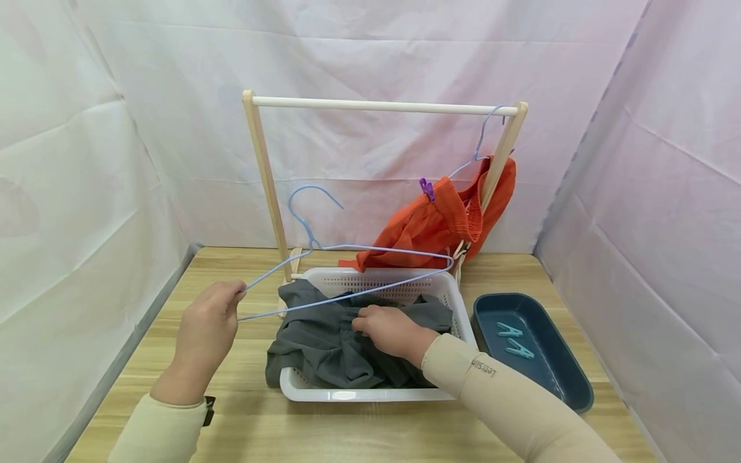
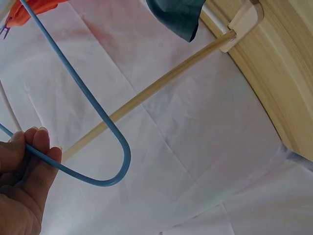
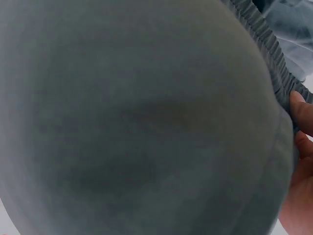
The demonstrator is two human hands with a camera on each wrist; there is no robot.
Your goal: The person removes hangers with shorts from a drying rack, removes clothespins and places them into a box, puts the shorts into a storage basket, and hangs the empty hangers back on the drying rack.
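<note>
My left hand [image 1: 208, 328] pinches one end of a blue wire hanger [image 1: 313, 244], whose hook points up. In the left wrist view, thumb and fingers grip the hanger [image 2: 83, 88] near its rounded corner. A dark grey garment [image 1: 324, 347] with a gathered elastic waistband lies bunched in a white basket [image 1: 370, 395], spilling over its left side. My right hand [image 1: 393, 331] is on this garment, beneath the hanger's lower wire. Up close in the right wrist view, its thumb and fingers pinch the waistband [image 3: 264, 44], while the cloth [image 3: 137, 122] fills most of that view.
Behind the basket stands a wooden rack [image 1: 376, 105]. At its right end an orange garment [image 1: 399, 228] hangs from another blue hanger [image 1: 482, 138], held by a purple clip [image 1: 427, 189]. To the basket's right is a dark blue tray [image 1: 541, 379] with two teal clips [image 1: 520, 348]. White sheets enclose the table.
</note>
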